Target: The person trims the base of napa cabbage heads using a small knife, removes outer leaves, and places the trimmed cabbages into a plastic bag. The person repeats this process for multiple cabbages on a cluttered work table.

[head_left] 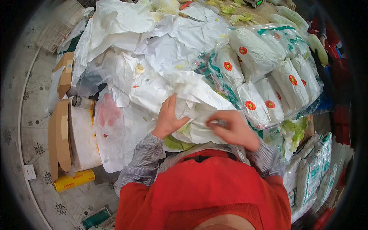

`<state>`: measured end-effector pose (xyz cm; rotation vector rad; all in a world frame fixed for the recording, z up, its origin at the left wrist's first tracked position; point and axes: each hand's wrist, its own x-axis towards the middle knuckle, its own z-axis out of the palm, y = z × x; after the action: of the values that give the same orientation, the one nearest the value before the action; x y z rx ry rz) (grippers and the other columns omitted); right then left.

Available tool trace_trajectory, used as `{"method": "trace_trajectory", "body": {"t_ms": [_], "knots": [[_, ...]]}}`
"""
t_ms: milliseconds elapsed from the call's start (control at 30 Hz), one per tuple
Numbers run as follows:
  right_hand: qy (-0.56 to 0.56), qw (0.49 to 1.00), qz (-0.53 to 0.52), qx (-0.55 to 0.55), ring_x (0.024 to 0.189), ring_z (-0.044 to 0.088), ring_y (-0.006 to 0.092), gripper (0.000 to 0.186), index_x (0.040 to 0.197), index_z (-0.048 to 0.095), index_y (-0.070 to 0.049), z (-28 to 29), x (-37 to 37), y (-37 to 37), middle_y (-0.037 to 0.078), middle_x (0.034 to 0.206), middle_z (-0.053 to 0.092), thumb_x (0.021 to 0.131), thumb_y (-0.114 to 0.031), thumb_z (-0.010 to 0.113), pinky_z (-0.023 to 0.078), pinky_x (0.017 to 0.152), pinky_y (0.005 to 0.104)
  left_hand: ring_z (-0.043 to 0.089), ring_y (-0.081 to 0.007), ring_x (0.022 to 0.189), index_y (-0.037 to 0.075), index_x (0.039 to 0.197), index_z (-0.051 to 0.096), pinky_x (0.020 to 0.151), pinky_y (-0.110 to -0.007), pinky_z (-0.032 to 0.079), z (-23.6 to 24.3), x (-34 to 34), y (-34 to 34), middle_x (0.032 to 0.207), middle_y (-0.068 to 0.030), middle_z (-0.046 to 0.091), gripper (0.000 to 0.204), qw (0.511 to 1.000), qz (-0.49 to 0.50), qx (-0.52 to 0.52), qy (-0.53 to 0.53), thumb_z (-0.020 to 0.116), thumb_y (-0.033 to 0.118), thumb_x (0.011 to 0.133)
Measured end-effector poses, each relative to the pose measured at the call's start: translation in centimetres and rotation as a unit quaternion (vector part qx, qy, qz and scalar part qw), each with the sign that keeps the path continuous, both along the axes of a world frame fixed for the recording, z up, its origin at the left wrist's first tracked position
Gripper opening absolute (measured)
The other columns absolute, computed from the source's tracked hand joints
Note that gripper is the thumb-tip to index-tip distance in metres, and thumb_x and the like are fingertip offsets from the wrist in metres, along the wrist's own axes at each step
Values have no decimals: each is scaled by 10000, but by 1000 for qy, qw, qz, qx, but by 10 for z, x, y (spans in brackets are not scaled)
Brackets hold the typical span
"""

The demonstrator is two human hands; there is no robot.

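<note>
Crumpled white paper sheets (153, 86) cover the table before me. My left hand (168, 117) rests on the paper, fingers stretched out and thumb apart, holding nothing. To its right, my right hand (234, 128) is curled over the paper and smeared by motion. A small grey object shows at its fingers, too blurred to name. Between my hands and my red apron (203, 180) lies a green leaf (178, 144), partly under the paper. Right of my right hand, a large clear plastic bag (214, 71) holds several white wrapped packs (253, 51) with round red labels.
At the far side lie a knife (191, 17) and loose leaves (243, 17). To the left are a pinkish plastic bag (107, 115), a tape roll (82, 102), a cardboard box (59, 138) and a yellow roll (74, 181). Plastic-wrapped packs (314, 172) stand at right.
</note>
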<state>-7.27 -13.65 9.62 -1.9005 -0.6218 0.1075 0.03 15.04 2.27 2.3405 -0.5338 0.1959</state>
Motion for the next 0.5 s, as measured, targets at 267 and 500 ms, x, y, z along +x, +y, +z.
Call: {"method": "trace_trajectory", "body": {"t_ms": [267,500], "knots": [[19,964,-262,-35,946,658,344,490,1320,530,10,-112,76,27,227,1151,635,851,-106,610,515,837,380,642,-215,896,-2,1103,675,798,-354,507,-22,29,132,1047,-125,695,321,926,342,-89,133,734,113,810],[-7,968,-244,-48,1190,600,370,545,1363,515,8,-121,80,27,252,1262,610,840,-95,626,484,977,384,614,-300,1079,-3,1272,535,921,-405,494,29,26,24,1208,-159,615,676,992,96,-70,-43,842,270,735]]}}
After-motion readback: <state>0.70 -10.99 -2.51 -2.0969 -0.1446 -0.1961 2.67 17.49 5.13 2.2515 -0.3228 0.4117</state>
